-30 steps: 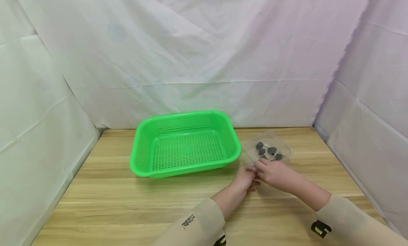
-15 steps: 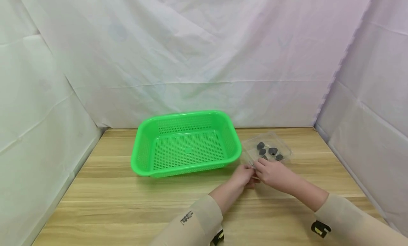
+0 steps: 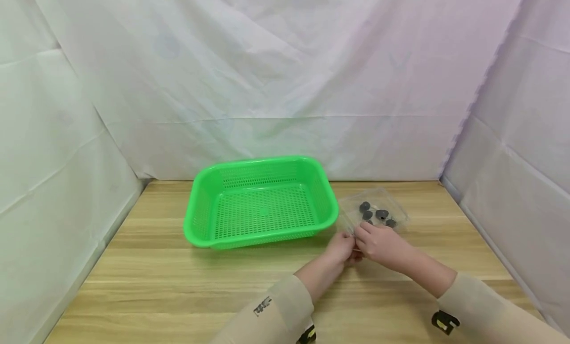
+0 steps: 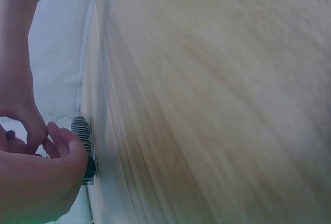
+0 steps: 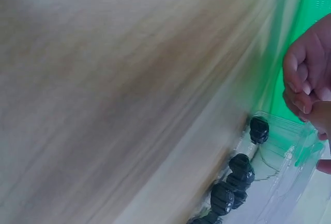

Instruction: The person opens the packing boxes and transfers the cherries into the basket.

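White cloth [image 3: 285, 62] hangs well beyond the left grip [image 3: 341, 248] and right grip [image 3: 377, 243]. A wood-grained surface [image 3: 178, 289] spreads beneath both. A green basket [image 3: 267, 234] stands beyond and left of both. A clear plastic box [image 3: 394, 205] lies just beyond the right grip. The grips meet at its near corner, fingers bent; I cannot tell whether they hold anything. Dark ribbed lumps [image 3: 382, 214] lie inside, past the right grip.

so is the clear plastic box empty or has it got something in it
Not empty: several dark, ridged pieces show inside the clear plastic box, in both the head and right wrist views.
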Tool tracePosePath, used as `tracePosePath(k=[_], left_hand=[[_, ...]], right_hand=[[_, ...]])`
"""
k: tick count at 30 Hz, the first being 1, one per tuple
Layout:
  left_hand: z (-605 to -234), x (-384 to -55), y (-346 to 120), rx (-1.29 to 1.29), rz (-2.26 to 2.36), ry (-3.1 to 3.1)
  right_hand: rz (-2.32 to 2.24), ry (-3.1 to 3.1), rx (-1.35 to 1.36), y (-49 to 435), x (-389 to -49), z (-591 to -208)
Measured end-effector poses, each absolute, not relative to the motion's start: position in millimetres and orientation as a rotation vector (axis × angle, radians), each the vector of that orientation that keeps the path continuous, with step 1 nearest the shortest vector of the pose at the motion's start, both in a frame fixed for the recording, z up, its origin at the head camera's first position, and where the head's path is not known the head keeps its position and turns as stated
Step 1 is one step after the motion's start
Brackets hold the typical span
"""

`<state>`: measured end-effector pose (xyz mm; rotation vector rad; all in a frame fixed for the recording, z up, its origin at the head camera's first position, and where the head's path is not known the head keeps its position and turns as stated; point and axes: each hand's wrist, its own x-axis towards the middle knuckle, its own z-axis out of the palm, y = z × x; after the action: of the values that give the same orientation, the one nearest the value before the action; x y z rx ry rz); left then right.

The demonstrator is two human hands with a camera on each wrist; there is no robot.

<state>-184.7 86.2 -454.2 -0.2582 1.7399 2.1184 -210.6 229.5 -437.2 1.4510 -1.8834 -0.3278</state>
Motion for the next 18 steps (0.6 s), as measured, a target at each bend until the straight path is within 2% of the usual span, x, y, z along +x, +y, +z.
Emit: tracePosePath(k=[18], left_hand=[[-454.9,-182.7,85.9,-0.254,2.095,1.765]], right_hand=[[-0.196,-1.954,1.383,241.3,-204.0,-438.1]])
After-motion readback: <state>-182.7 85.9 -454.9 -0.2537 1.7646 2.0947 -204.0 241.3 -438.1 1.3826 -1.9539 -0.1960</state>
